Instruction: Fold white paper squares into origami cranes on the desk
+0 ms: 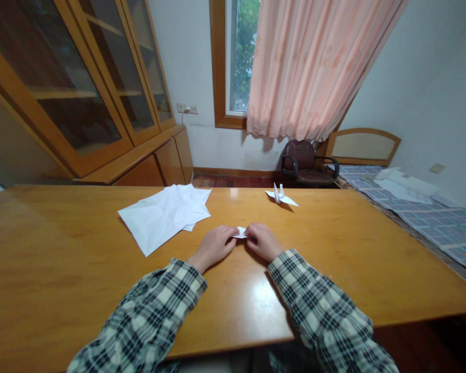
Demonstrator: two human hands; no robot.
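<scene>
A small piece of folded white paper [241, 232] lies between my two hands, near the middle of the table. My left hand [218, 244] grips its left end, fingers and thumb closed. On the other end, my right hand [263, 240] has its fingers closed too. The fingers cover both ends, so only the middle of the paper shows. Beyond my right hand stands a folded white paper crane [281, 195] with spread wings. Several creased white paper sheets [159, 215] lie in an overlapping pile past my left hand.
The wooden table [62, 248] spans the view, its near edge close to my body. Behind it are a glass-doored cabinet [101, 150] at left, a brown armchair [306, 160] and a pink curtain [314, 62]. A bed [423, 207] stands along the right side.
</scene>
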